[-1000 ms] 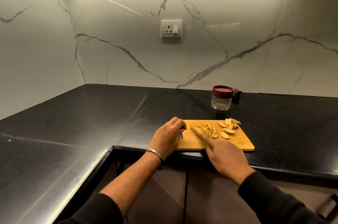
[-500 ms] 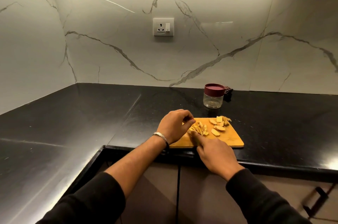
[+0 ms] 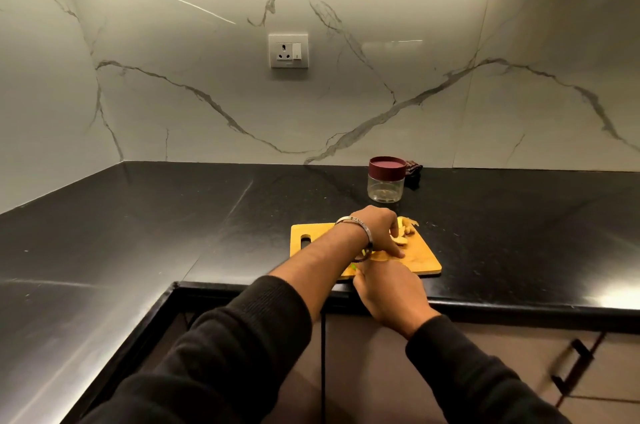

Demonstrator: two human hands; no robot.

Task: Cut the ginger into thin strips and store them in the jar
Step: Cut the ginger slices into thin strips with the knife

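- Ginger slices (image 3: pixel 401 239), pale yellow and cut thin, lie on the far right part of the rectangular wooden cutting board (image 3: pixel 420 255), partly hidden under the left hand.
- The cutting board lies flat near the front edge of the glossy black stone surface (image 3: pixel 138 233); its handle slot is at its left end.
- The left hand (image 3: pixel 377 231), with a silver bangle (image 3: pixel 360 228) at the wrist, reaches across the board; its fingers (image 3: pixel 393 249) point down onto the ginger slices, though whether they pinch a piece I cannot tell.
- The right hand (image 3: pixel 389 292) is at the board's near edge, its fingers hidden beneath the left forearm, so their grip cannot be told.
- A clear round jar (image 3: pixel 385 187) with a maroon lid (image 3: pixel 387 165) on it stands upright behind the board, apart from it.
- A white wall socket (image 3: pixel 288 50) is set in the marble backsplash.
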